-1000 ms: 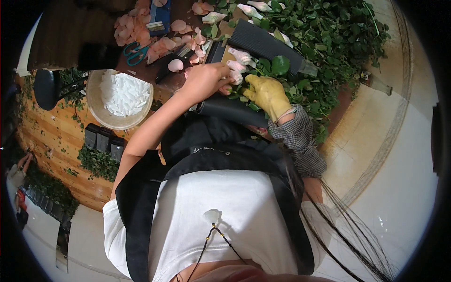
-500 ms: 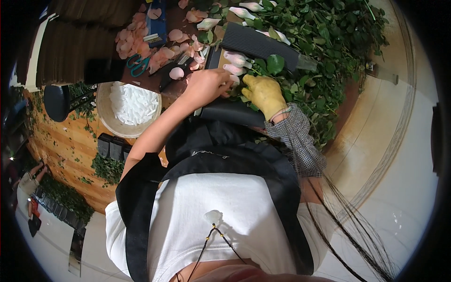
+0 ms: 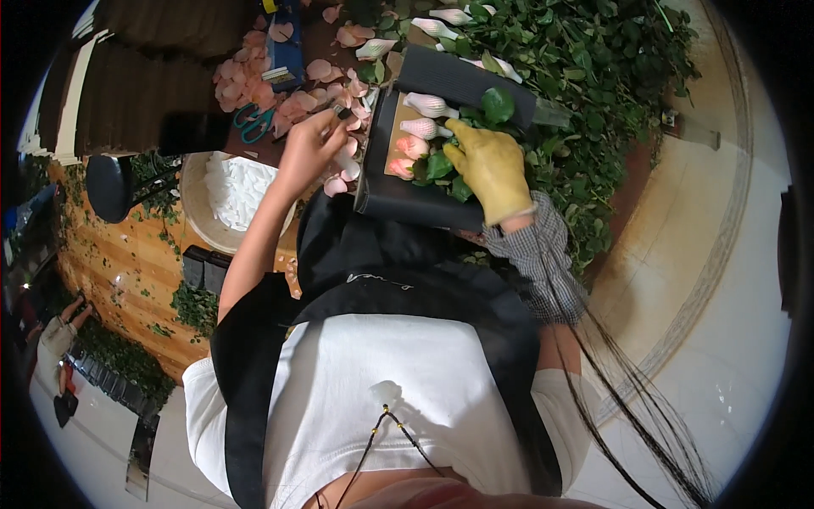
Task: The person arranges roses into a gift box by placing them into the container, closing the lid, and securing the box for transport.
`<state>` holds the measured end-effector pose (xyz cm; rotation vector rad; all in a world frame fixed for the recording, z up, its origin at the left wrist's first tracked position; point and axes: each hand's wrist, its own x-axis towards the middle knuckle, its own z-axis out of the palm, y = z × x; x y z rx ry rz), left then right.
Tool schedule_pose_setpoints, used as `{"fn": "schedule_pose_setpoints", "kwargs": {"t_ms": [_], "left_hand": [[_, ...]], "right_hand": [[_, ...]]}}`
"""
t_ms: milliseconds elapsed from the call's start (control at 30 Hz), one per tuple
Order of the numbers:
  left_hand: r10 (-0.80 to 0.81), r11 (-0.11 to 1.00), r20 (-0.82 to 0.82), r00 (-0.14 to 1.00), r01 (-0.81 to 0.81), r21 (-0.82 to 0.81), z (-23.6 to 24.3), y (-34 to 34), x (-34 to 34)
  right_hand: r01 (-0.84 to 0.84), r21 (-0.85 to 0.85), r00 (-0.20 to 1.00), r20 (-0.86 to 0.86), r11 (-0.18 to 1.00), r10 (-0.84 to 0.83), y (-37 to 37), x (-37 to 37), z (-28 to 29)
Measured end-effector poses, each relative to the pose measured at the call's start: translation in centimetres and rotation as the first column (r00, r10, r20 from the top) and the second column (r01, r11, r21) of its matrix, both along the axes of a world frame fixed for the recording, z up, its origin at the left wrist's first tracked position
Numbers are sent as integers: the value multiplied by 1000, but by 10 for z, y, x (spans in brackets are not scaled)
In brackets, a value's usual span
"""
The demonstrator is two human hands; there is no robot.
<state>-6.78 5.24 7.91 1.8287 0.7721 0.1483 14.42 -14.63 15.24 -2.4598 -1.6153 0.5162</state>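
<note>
My bare left hand (image 3: 310, 153) is among loose petals left of the roses, its fingers curled round a black stapler-like tool (image 3: 342, 112), of which only the dark end shows. My right hand (image 3: 490, 170) wears a yellow glove and bends over the rose stems, thumb and forefinger by the stem of a net-sleeved white-pink rose (image 3: 424, 128). Another sleeved rose (image 3: 430, 105) lies just beyond it. Two bare pink roses (image 3: 411, 147) sit nearer me, all on brown cardboard (image 3: 395, 127) over a black pad (image 3: 415, 204). Leaves partly hide the gloved fingertips.
A ribbed dark strip (image 3: 466, 83) lies beyond the roses. Leafy stems (image 3: 585, 93) heap at the right. Teal scissors (image 3: 251, 124), pink petals (image 3: 242, 81) and a blue box (image 3: 287, 51) are at the left. Below stands a tub of white sleeves (image 3: 242, 191).
My left hand has drawn back left from the roses to the black tool. The gloved right hand has shifted slightly right and nearer, and two bare pink roses now show on the cardboard.
</note>
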Motion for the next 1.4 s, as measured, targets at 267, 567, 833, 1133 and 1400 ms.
{"fn": "schedule_pose_setpoints", "kwargs": {"t_ms": [267,567,833,1133,1400], "left_hand": [[-246,926,16,969,231,299,0,-41,71],[229,920,182,956,-152,-361,-9,35,11],[-172,980,173,970,187,-70,-35,-11,49],[10,986,220,975,-47,162,-25,-52,89],[175,951,190,966,-116,-288,-23,-47,51]], "right_hand": [[-24,-308,973,212,951,93,10,1,-32],[22,-119,981,194,993,1,-3,3,-40],[111,-220,916,401,969,-14,6,6,-47],[77,-102,949,313,992,-41,5,17,-47],[202,-53,948,261,978,-182,6,8,-53]]}}
